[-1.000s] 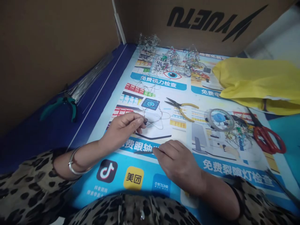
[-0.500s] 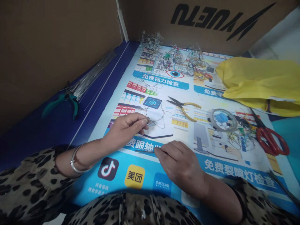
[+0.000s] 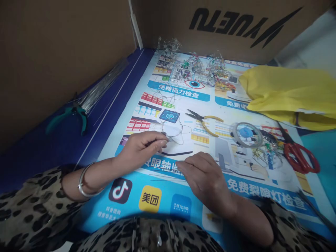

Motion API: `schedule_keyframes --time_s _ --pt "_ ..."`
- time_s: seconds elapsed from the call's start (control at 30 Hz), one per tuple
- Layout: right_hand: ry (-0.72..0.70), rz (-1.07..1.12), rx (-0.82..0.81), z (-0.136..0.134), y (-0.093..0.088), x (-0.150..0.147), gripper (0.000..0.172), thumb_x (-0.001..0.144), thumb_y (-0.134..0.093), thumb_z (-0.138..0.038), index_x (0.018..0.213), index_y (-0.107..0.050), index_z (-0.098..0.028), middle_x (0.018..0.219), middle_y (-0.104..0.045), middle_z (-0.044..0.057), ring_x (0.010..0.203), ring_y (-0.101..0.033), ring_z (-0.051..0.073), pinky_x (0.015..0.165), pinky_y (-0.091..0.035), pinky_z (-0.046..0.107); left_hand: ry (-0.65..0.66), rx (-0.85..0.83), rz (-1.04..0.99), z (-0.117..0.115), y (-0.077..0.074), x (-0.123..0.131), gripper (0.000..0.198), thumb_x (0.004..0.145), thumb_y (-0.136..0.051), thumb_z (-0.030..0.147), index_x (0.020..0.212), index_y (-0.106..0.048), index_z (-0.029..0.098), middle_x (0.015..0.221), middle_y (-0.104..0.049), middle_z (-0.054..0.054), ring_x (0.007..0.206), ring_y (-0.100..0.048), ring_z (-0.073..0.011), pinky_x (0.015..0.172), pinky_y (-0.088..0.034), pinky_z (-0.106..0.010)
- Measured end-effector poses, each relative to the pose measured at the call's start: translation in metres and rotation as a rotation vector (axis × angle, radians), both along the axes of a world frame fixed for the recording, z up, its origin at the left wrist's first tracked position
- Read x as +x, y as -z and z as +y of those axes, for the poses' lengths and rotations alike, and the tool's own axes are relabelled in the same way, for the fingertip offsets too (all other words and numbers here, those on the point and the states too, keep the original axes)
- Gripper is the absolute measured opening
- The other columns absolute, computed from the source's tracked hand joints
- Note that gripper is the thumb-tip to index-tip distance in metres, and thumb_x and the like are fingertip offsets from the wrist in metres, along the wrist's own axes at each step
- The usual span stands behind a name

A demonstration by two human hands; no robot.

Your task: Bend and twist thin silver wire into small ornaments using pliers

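My left hand (image 3: pixel 145 148) is closed in a pinch on the near left side of a thin bent-wire shape (image 3: pixel 181 133) with looped outlines. A small dark bead-like spot shows at its fingertips. My right hand (image 3: pixel 204 175) is curled shut, a little nearer to me and to the right, apart from the wire shape. Thin straight wire (image 3: pixel 168 180) sticks out leftward from under its fingers; its held end is hidden. Just beyond the wire shape lie yellow-handled pliers (image 3: pixel 204 121) with their jaws apart.
Tangled wire pieces (image 3: pixel 194 68) lie at the back. Left are green-handled pliers (image 3: pixel 69 117) and a bundle of straight wires (image 3: pixel 102 85). Right are a tape roll (image 3: pixel 236 134), red-handled scissors (image 3: pixel 301 155) and yellow cloth (image 3: pixel 286 89). Cardboard walls (image 3: pixel 168 21) stand behind and left.
My right hand has turned slightly and moved a little to the right; the thin wire from it now shows lower. My left hand keeps its pinch. The view has shifted slightly.
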State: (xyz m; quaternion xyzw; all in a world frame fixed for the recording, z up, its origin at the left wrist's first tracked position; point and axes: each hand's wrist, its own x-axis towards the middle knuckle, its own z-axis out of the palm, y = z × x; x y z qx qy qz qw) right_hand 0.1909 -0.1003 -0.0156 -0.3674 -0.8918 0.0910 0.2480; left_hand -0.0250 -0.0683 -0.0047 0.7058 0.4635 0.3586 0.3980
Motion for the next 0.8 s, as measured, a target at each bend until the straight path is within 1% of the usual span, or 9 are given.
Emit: schedule_keyframes --time_s 0.07,0.13,0.2,0.23,0.33,0.43,0.53,0.67,0.8 --pt "0.030 -0.006 0.006 0.004 -0.003 0.002 0.016 0.085 -0.050 -0.013 0.089 -0.065 -0.017 0.076 -0.061 0.004 0.072 -0.048 0.015 0.068 -0.034 0.031 0.096 0.231 0.160 -0.002 -0.002 0.001 0.017 0.088 -0.049 0.022 0.095 -0.063 0.014 0.085 -0.068 -0.005 0.078 -0.063 -0.0144 0.069 -0.050 -0.026" --pt "0.046 -0.039 0.039 0.010 -0.006 0.004 0.017 0.086 -0.049 -0.014 0.088 -0.065 -0.018 0.074 -0.061 0.003 0.071 -0.047 0.015 0.067 -0.033 0.031 0.200 0.474 0.382 -0.005 -0.005 0.002 0.020 0.087 -0.050 0.022 0.102 -0.061 0.016 0.092 -0.068 -0.006 0.086 -0.061 -0.0190 0.074 -0.049 -0.032" --pt "0.063 -0.083 0.089 0.015 -0.010 0.005 0.018 0.086 -0.048 -0.015 0.087 -0.066 -0.018 0.072 -0.060 0.003 0.069 -0.046 0.016 0.065 -0.031 0.031 0.298 0.583 0.608 -0.007 -0.010 0.005 0.024 0.087 -0.046 0.014 0.108 -0.059 0.018 0.100 -0.067 -0.006 0.088 -0.059 -0.0207 0.075 -0.046 -0.035" --pt "0.079 -0.103 0.110 0.017 -0.012 0.006 0.018 0.086 -0.048 -0.015 0.086 -0.066 -0.019 0.071 -0.060 0.002 0.069 -0.046 0.016 0.065 -0.031 0.031 0.312 0.610 0.663 -0.007 -0.013 0.007 0.028 0.087 -0.044 0.010 0.111 -0.057 0.018 0.102 -0.066 -0.006 0.089 -0.058 -0.0207 0.076 -0.045 -0.036" --pt "0.114 -0.160 0.091 0.021 -0.017 0.008 0.018 0.085 -0.050 -0.015 0.080 -0.067 -0.019 0.068 -0.059 0.002 0.069 -0.047 0.016 0.065 -0.031 0.031 0.302 0.611 0.759 -0.004 -0.025 0.010 0.031 0.087 -0.042 0.008 0.111 -0.057 0.017 0.097 -0.065 -0.007 0.084 -0.056 -0.0211 0.074 -0.044 -0.036" --pt "0.089 -0.165 -0.041 0.022 -0.019 0.009 0.019 0.086 -0.050 -0.019 0.076 -0.066 -0.019 0.068 -0.059 0.002 0.070 -0.051 0.015 0.066 -0.034 0.028 0.347 0.551 0.840 0.004 -0.037 0.009 0.026 0.086 -0.043 0.010 0.103 -0.061 0.018 0.084 -0.064 -0.006 0.078 -0.056 -0.0223 0.069 -0.044 -0.037" --pt "0.048 -0.150 -0.187 0.020 -0.019 0.009 0.021 0.088 -0.049 -0.023 0.078 -0.067 -0.019 0.070 -0.061 0.002 0.072 -0.054 0.013 0.068 -0.038 0.026 0.384 0.471 0.835 0.013 -0.046 0.005 0.024 0.085 -0.044 0.011 0.097 -0.063 0.019 0.083 -0.064 -0.005 0.078 -0.057 -0.0211 0.071 -0.044 -0.035" --pt "0.032 -0.142 -0.285 0.020 -0.017 0.007 0.020 0.087 -0.050 -0.024 0.077 -0.066 -0.018 0.072 -0.062 0.001 0.072 -0.055 0.013 0.067 -0.039 0.024 0.414 0.433 0.785 0.018 -0.048 0.003 0.022 0.087 -0.044 0.014 0.095 -0.063 0.020 0.085 -0.065 -0.005 0.082 -0.057 -0.0201 0.076 -0.043 -0.035" --pt "0.051 -0.115 -0.285 0.020 -0.014 0.007 0.016 0.085 -0.053 -0.023 0.074 -0.064 -0.018 0.072 -0.062 0.001 0.072 -0.056 0.013 0.066 -0.038 0.024 0.497 0.364 0.818 0.014 -0.043 0.010 0.018 0.086 -0.046 0.014 0.091 -0.063 0.020 0.080 -0.063 -0.005 0.077 -0.056 -0.0190 0.071 -0.043 -0.032"
